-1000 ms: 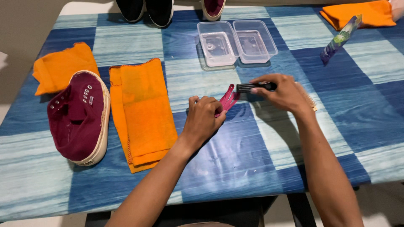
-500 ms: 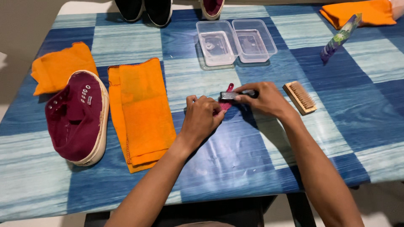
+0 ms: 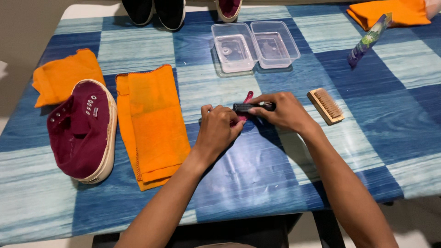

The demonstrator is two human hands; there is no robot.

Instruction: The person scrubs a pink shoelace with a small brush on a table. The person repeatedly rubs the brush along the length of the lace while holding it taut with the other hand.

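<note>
At mid-table we find the left hand (image 3: 219,129) and right hand (image 3: 285,111) together, fingers pinching a small black brush (image 3: 250,107) over a pink handle (image 3: 247,98), likely for control. Open table (image 3: 257,183) lies toward us; a wooden brush (image 3: 325,106) sits near right, an orange cloth (image 3: 154,124) left.

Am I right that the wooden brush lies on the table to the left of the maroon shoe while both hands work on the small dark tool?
Not quite: the head view shows the wooden brush lying far to the right of the maroon shoe, just beside the right hand. The rest holds: the right hand and the left hand work on the small dark tool over the table.
</note>
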